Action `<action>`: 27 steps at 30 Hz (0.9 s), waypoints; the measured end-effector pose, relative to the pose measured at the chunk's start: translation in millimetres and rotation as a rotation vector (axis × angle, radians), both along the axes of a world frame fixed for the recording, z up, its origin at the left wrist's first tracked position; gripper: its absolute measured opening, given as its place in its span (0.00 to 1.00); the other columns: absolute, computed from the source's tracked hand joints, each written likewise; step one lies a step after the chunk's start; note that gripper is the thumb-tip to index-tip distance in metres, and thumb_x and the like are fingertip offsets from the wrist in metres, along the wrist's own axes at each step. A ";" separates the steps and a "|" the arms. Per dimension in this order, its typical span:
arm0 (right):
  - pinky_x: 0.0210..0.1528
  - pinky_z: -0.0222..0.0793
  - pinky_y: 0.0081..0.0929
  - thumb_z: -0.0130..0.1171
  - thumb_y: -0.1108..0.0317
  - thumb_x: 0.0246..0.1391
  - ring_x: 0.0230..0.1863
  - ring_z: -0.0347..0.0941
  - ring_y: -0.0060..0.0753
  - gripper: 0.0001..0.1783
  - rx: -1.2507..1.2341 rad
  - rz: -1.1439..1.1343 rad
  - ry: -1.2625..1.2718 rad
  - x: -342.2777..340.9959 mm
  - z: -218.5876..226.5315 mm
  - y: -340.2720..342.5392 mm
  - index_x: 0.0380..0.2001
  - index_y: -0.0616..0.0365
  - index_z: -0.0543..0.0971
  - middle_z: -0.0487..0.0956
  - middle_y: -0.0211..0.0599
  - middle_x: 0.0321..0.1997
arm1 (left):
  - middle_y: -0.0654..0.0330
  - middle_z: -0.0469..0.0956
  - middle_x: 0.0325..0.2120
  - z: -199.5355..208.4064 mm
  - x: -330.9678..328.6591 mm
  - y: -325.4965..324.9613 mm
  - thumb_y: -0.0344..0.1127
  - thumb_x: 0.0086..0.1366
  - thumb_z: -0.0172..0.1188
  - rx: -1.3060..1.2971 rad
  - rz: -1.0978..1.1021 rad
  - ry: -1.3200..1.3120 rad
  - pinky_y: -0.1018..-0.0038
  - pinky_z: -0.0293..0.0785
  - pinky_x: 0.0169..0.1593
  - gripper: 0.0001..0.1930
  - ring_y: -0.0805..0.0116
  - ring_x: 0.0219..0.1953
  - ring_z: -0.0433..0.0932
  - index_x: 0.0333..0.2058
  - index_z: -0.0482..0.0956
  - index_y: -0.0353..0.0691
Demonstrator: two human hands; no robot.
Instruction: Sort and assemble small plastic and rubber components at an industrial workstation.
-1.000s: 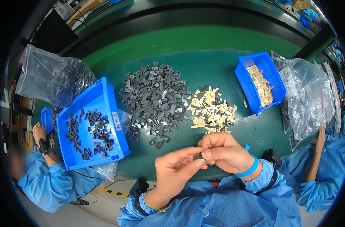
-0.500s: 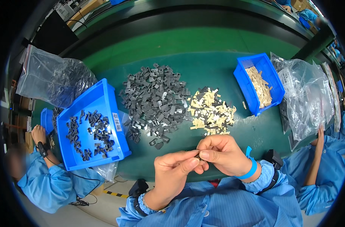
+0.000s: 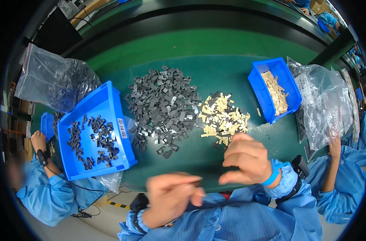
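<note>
Dark green spread across the smooth worktop (image 3: 223, 74) I watched from afar through the head camera, with two bare hands near its closest edge. The left hand (image 3: 173, 197), blurred, had its thumb and forefinger drawn together at the tips, pinching what looked to me like a small dark piece (image 3: 197, 184) whose shape I could not make out. The right hand (image 3: 249, 158), with a bright blue band (image 3: 273, 173) at its wrist, held its thumb spread away from its bent fingers. It hovered by the lower edge of a loose heap of small flat cream and black strips (image 3: 221, 116); I could not tell whether it touched them. Left of that heap lay a broader pile of small black, hollow plastic parts (image 3: 165, 102). Farther left, a large rectangular blue plastic tray (image 3: 128, 152) contained scattered black parts of similar look. To the upper right, a smaller blue plastic bin (image 3: 258, 94) held tan flat strips (image 3: 274, 92), with a bulging clear plastic bag (image 3: 327, 104) beside it and a co-worker's hand (image 3: 334, 145) at the bag's lower edge.
</note>
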State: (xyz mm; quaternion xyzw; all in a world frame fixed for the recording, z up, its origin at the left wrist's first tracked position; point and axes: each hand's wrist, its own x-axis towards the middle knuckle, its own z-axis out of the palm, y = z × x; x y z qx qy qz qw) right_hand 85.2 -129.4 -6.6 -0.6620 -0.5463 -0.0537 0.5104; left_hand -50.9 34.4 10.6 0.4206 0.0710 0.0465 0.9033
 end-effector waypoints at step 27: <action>0.40 0.59 0.28 0.59 0.70 0.37 0.35 0.66 0.31 0.07 -0.432 -0.190 -0.295 33.2 -34.9 23.8 0.24 0.54 0.75 0.70 0.29 0.30 | 0.48 0.74 0.35 -21.2 28.5 7.6 0.21 0.53 0.56 1.117 0.262 -0.073 0.78 0.77 0.29 0.11 0.65 0.33 0.77 0.38 0.75 0.28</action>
